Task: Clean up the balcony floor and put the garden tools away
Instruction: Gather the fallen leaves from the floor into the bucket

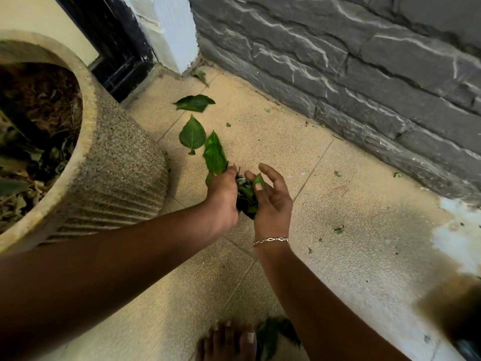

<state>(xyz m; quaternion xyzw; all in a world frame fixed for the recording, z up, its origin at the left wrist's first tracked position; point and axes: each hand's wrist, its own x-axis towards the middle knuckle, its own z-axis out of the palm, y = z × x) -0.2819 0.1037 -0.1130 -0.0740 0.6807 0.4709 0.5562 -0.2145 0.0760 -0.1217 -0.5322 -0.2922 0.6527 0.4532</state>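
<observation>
Student: Leaves (246, 195) bunched between both hands, why?
Tutor: Left hand (223, 196) grips the bunch above the floor (338, 230) beside the pot (117, 165); right hand (274, 201), fingers loose, cups it so nothing spills.

At the centre of the frame the left hand (223, 196) grips a dark bunch of crumpled green leaves (246, 198). One long glossy leaf (214, 156) sticks up past its fingers (233, 169). The right hand (273, 201), with a thin silver chain bracelet (270, 240) on its wrist, lies against the bunch, fingers spread loose. Above them a heart-shaped green leaf (192, 134) and a darker folded leaf (194, 102) lie on the beige tiled floor (260, 131), near the ribbed pebble-finish planter (117, 165) at left. A rough grey stone wall (364, 61) fills the upper right. At the bottom edge a bare foot (229, 342) stands beside more green leaves (269, 337).
</observation>
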